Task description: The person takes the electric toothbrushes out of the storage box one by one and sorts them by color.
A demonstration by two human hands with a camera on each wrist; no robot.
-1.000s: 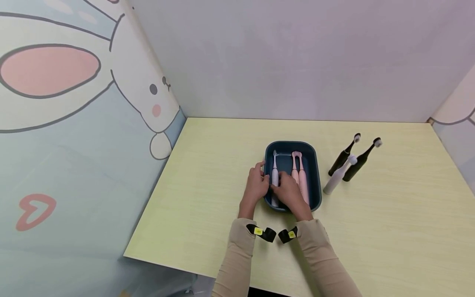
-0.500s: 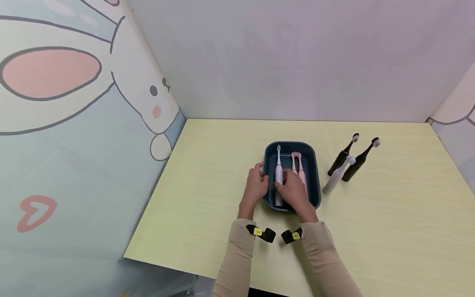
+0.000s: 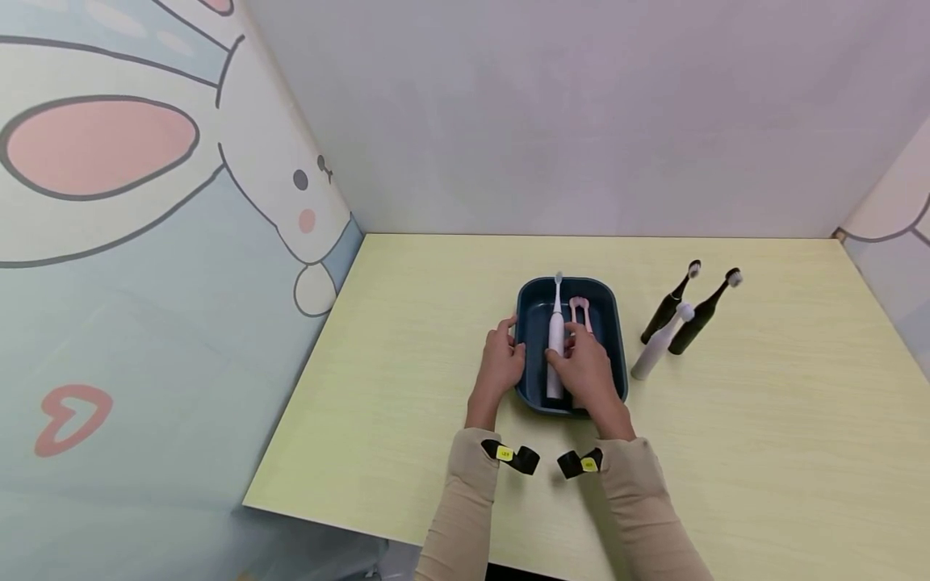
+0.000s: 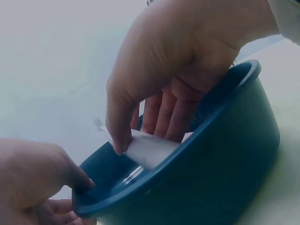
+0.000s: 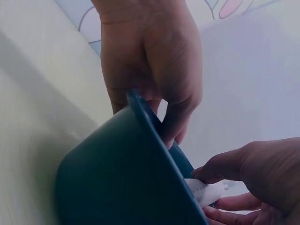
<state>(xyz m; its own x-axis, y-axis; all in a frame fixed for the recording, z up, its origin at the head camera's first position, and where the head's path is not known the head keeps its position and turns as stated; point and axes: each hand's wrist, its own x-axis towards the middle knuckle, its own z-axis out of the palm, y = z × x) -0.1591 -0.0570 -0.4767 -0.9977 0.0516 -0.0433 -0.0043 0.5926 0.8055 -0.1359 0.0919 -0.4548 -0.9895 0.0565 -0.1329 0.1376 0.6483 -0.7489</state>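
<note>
My right hand (image 3: 587, 371) pinches a white electric toothbrush (image 3: 555, 335) by its handle, thumb on one side and fingers on the other. The brush head overlaps the far rim of a dark blue plastic basin (image 3: 624, 355). At the basin's left wall, my left hand (image 3: 503, 361) grips the rim (image 5: 152, 124), thumb inside and fingers outside. In the left wrist view the white toothbrush (image 4: 152, 151) shows within the basin's mouth. Two pink electric toothbrushes (image 3: 587, 315) lie inside on the right, their handles mostly hidden beneath my right hand.
Right of the basin, a white electric toothbrush (image 3: 657, 349) and two black ones, a nearer one (image 3: 693, 327) and a farther one (image 3: 664, 313), stand upright on the pale wooden table (image 3: 407, 339). A grey wall (image 3: 567, 121) rises behind the table, with a rabbit-patterned wall at left.
My right hand has shifted rightward with the white toothbrush, whose head has risen from inside the basin to its far rim. My left hand stays on the rim.
</note>
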